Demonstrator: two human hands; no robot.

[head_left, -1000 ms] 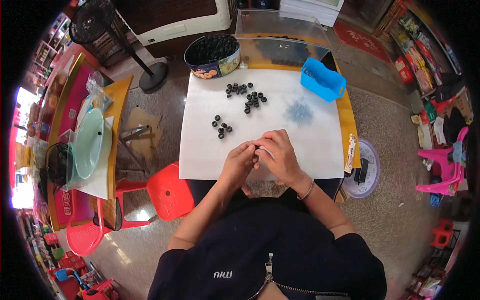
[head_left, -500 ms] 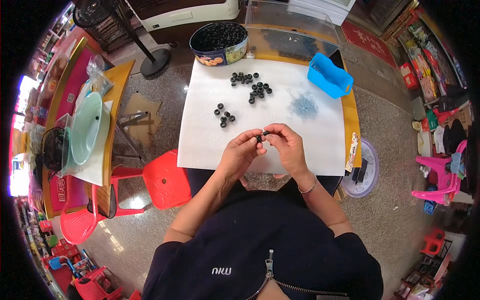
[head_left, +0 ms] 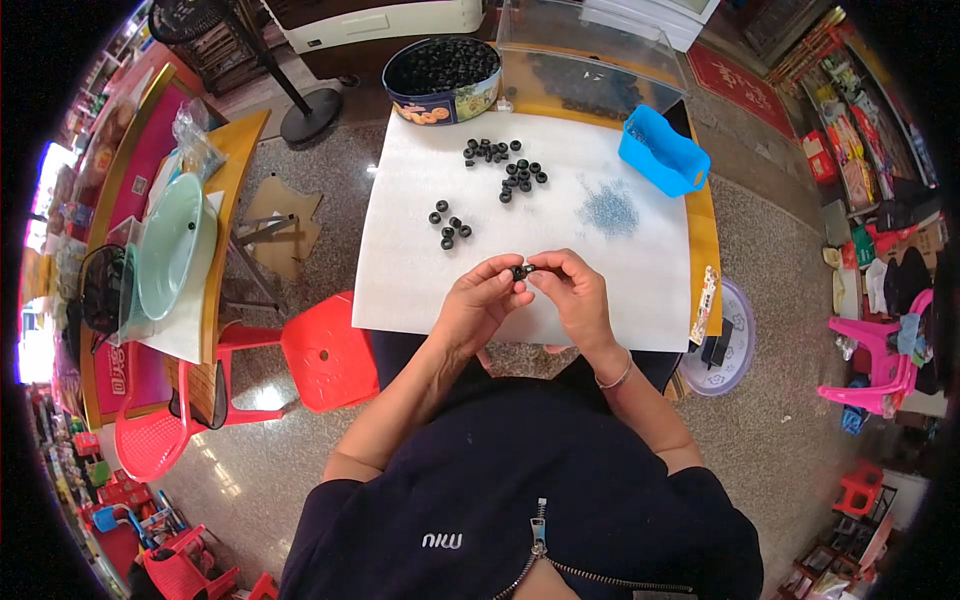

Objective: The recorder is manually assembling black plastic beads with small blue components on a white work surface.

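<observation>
Above the near part of the white sheet [head_left: 420, 295], my left hand [head_left: 478, 305] pinches a small black ring-shaped part [head_left: 518, 272] between thumb and fingers. My right hand [head_left: 578, 300] meets it from the right, its thumb and forefinger closed on another small dark piece [head_left: 530, 269] that touches the first. The fingertips partly hide both pieces. Several loose black ring-shaped parts [head_left: 448, 231] lie left of my hands, and more black parts [head_left: 522, 178] are scattered farther up the sheet. To the right spreads a pile of tiny pale-blue bits [head_left: 610, 209].
An oval tin [head_left: 440, 108] full of black parts stands at the far left of the table. A blue plastic tub [head_left: 662, 155] sits at the far right, beside a clear box [head_left: 590, 60]. A red stool [head_left: 325, 350] is at the left, a lilac basin [head_left: 735, 345] at the right.
Both hands stay together in nearly the same place. The small dark pieces between the fingertips have turned slightly. The whole view has shifted a little.
</observation>
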